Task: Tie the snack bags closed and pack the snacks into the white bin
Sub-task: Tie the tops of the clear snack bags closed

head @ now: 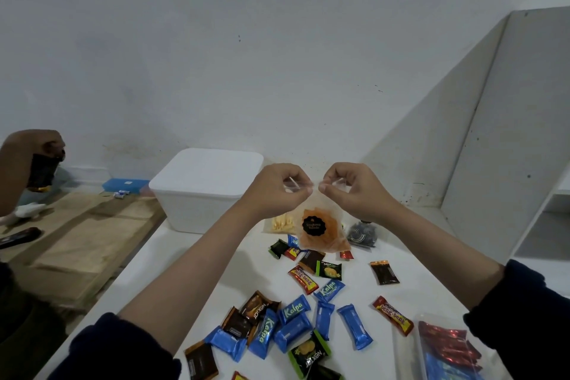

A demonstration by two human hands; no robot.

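I hold a clear bag of orange chips (320, 233) with a round black label up above the white table. My left hand (279, 190) and my right hand (351, 190) each pinch the bag's clear top edge, fingertips almost touching. The white bin (197, 194) stands behind my left hand with its lid on. A clear bag of pale yellow sticks (282, 223) and a clear bag of dark round snacks (361, 234) lie behind the held bag. Several small wrapped snacks (293, 311), blue, red, black and green, lie scattered on the table below my arms.
A clear bag with red and blue packets (447, 345) lies at the lower right. Another person's hand (46, 160) holds a dark packet at the far left, over a wooden floor with a blue box (125, 185). White shelving (524, 163) rises on the right.
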